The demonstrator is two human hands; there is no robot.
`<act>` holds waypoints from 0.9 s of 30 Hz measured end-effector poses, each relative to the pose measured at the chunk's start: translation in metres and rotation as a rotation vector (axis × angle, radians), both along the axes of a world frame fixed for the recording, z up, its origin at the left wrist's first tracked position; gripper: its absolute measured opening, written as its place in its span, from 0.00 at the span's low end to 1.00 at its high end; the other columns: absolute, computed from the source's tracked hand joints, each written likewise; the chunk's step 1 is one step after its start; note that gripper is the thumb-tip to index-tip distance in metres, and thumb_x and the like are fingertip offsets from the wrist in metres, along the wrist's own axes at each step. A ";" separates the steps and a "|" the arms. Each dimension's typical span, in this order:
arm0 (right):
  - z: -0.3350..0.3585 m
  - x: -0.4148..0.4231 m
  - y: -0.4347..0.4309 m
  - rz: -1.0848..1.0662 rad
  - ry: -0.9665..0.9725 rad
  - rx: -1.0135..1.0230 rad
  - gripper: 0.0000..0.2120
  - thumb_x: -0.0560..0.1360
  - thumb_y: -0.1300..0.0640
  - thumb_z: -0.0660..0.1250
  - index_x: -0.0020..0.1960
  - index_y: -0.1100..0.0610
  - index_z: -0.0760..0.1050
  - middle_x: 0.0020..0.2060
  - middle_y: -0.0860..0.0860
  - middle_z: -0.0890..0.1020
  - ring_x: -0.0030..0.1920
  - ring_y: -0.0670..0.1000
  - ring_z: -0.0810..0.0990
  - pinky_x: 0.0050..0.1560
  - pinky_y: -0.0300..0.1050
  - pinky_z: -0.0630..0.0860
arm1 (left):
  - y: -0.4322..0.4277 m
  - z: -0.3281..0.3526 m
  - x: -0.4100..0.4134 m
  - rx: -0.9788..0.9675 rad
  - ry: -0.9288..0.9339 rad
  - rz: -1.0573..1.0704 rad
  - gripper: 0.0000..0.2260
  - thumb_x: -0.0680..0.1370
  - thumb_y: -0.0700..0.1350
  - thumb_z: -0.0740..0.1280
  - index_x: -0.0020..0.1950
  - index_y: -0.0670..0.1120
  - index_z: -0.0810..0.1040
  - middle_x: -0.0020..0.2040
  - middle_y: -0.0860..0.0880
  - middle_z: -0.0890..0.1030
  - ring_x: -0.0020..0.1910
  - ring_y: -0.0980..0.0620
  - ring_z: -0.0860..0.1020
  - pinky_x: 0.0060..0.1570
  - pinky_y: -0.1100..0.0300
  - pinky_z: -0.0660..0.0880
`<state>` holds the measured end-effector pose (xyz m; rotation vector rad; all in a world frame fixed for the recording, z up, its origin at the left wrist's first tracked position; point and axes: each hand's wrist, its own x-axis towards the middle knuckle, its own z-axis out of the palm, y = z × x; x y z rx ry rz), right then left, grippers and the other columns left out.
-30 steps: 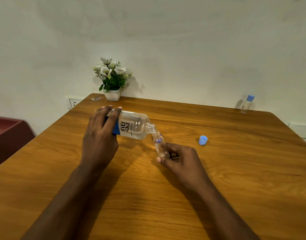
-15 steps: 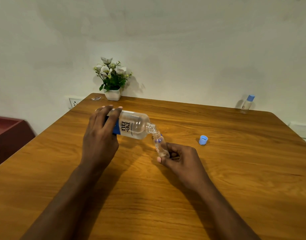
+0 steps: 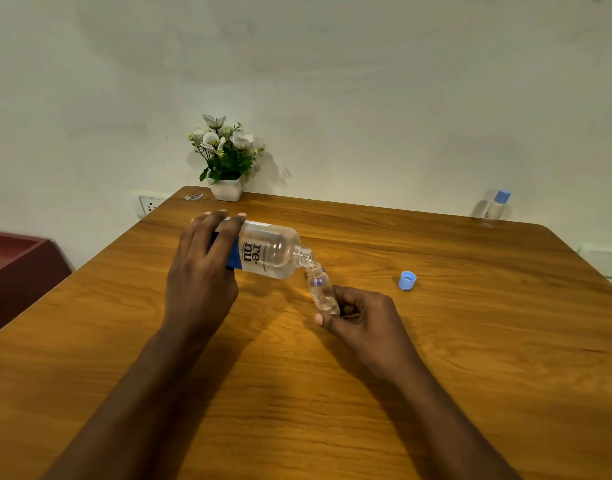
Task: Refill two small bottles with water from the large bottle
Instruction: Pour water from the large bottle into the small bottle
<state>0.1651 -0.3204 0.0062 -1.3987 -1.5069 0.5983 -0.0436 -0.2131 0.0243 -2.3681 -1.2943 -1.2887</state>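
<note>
My left hand (image 3: 202,271) is centre-left in the frame, fingers wrapped over the base end of the large clear plastic bottle w/ blue-and-white label (image 3: 270,252). The bottle is tipped nearly horizontal, its open threaded neck pointing right & slightly down. That neck meets the mouth of the small clear plastic bottle (image 3: 322,292) just right of centre. The small one leans w/ its mouth up-left, and my right hand (image 3: 363,317) pinches its lower end btwn thumb and curled fingers, over the middle of the brown wooden table (image 3: 471,341). Some clear liquid shows near the small bottle's bottom, though w/ the glare I can't tell how full it is. A loose light-blue round cap (image 3: 407,280) lies on the table right of my right hand, apart from it. A second small clear bottle w/ blue cap (image 3: 495,209) stands upright at the table's far-right edge, by the wall. At the table's upper-left corner is a white pot of white flowers (image 3: 227,161). A white wall socket (image 3: 148,205) is left of the pot, and dark red furniture (image 3: 17,265) is at the frame's left edge.
</note>
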 end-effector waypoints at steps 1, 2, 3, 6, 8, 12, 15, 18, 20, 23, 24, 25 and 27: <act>-0.001 0.000 0.000 0.000 0.001 -0.002 0.15 0.71 0.57 0.74 0.51 0.38 0.80 0.44 0.37 0.85 0.44 0.39 0.82 0.44 0.32 0.75 | 0.000 0.000 0.000 0.000 0.000 0.001 0.32 0.67 0.26 0.69 0.69 0.41 0.70 0.65 0.38 0.72 0.66 0.39 0.67 0.54 0.42 0.75; -0.001 0.001 0.000 -0.001 0.002 -0.004 0.14 0.71 0.57 0.74 0.52 0.39 0.80 0.44 0.37 0.85 0.44 0.39 0.82 0.44 0.33 0.75 | 0.000 0.000 0.000 0.000 0.001 0.002 0.32 0.67 0.26 0.69 0.69 0.41 0.70 0.65 0.38 0.72 0.66 0.39 0.67 0.54 0.42 0.75; -0.002 0.001 0.000 -0.004 0.002 -0.008 0.14 0.71 0.57 0.74 0.53 0.41 0.81 0.44 0.38 0.85 0.44 0.39 0.82 0.45 0.33 0.75 | 0.000 0.000 0.000 0.000 0.002 0.003 0.32 0.67 0.26 0.69 0.69 0.42 0.70 0.65 0.38 0.72 0.66 0.39 0.67 0.54 0.42 0.76; -0.003 0.002 0.001 -0.009 -0.003 -0.015 0.14 0.71 0.57 0.74 0.54 0.43 0.81 0.45 0.38 0.85 0.45 0.39 0.82 0.45 0.33 0.74 | 0.000 0.000 0.000 0.001 0.003 0.005 0.32 0.66 0.26 0.69 0.69 0.42 0.70 0.65 0.38 0.72 0.66 0.39 0.67 0.53 0.42 0.76; -0.002 0.001 0.001 -0.008 0.001 -0.015 0.15 0.71 0.57 0.74 0.53 0.41 0.80 0.45 0.37 0.85 0.45 0.38 0.82 0.44 0.31 0.74 | 0.000 -0.001 0.000 0.001 0.001 0.004 0.32 0.66 0.26 0.69 0.69 0.42 0.70 0.65 0.38 0.72 0.67 0.39 0.66 0.53 0.43 0.76; -0.004 0.002 0.001 -0.011 0.004 -0.017 0.15 0.71 0.57 0.74 0.55 0.44 0.81 0.45 0.38 0.85 0.45 0.38 0.82 0.44 0.30 0.74 | 0.001 -0.001 0.000 0.006 0.002 0.003 0.32 0.67 0.26 0.69 0.69 0.42 0.70 0.65 0.38 0.72 0.67 0.40 0.66 0.54 0.43 0.76; -0.005 0.002 0.002 -0.004 0.014 -0.028 0.14 0.71 0.58 0.74 0.55 0.46 0.81 0.43 0.39 0.85 0.44 0.39 0.83 0.43 0.31 0.74 | 0.001 -0.001 0.000 0.004 0.004 0.003 0.32 0.67 0.26 0.69 0.69 0.42 0.70 0.65 0.38 0.72 0.67 0.39 0.66 0.54 0.43 0.75; -0.005 0.003 0.002 -0.002 0.014 -0.026 0.14 0.71 0.58 0.74 0.55 0.47 0.82 0.43 0.39 0.85 0.43 0.39 0.83 0.43 0.32 0.74 | 0.001 -0.001 0.000 0.004 0.006 0.005 0.32 0.67 0.26 0.69 0.69 0.42 0.70 0.65 0.38 0.72 0.67 0.39 0.67 0.54 0.43 0.76; -0.005 0.003 0.002 -0.001 0.008 -0.026 0.14 0.72 0.58 0.74 0.55 0.46 0.81 0.44 0.38 0.85 0.44 0.38 0.82 0.44 0.32 0.74 | 0.001 0.000 0.000 0.003 0.004 0.005 0.32 0.66 0.26 0.69 0.69 0.42 0.70 0.65 0.38 0.72 0.67 0.39 0.67 0.54 0.43 0.75; -0.005 0.003 0.002 0.002 0.004 -0.026 0.14 0.72 0.57 0.74 0.54 0.44 0.81 0.44 0.38 0.85 0.45 0.38 0.82 0.43 0.31 0.74 | 0.001 0.000 0.000 0.000 0.004 0.005 0.32 0.67 0.26 0.69 0.69 0.41 0.70 0.65 0.38 0.72 0.67 0.39 0.67 0.55 0.43 0.75; -0.005 0.004 0.002 0.002 0.002 -0.025 0.14 0.72 0.57 0.74 0.53 0.43 0.81 0.44 0.38 0.85 0.44 0.39 0.82 0.43 0.31 0.74 | 0.001 0.000 0.000 0.001 0.005 0.004 0.31 0.67 0.26 0.69 0.69 0.41 0.70 0.65 0.38 0.72 0.67 0.39 0.67 0.56 0.43 0.74; -0.005 0.004 0.002 0.002 0.000 -0.024 0.14 0.72 0.57 0.74 0.52 0.42 0.80 0.44 0.38 0.85 0.44 0.39 0.82 0.43 0.31 0.74 | 0.001 -0.001 0.000 0.002 0.005 0.004 0.31 0.67 0.26 0.69 0.69 0.41 0.70 0.65 0.38 0.72 0.67 0.39 0.67 0.56 0.43 0.75; -0.005 0.004 0.002 0.003 -0.004 -0.022 0.14 0.72 0.57 0.74 0.51 0.41 0.80 0.44 0.38 0.85 0.44 0.39 0.82 0.43 0.31 0.74 | 0.001 -0.001 0.000 0.001 0.006 0.005 0.32 0.67 0.26 0.69 0.69 0.42 0.70 0.65 0.38 0.72 0.67 0.39 0.67 0.55 0.42 0.75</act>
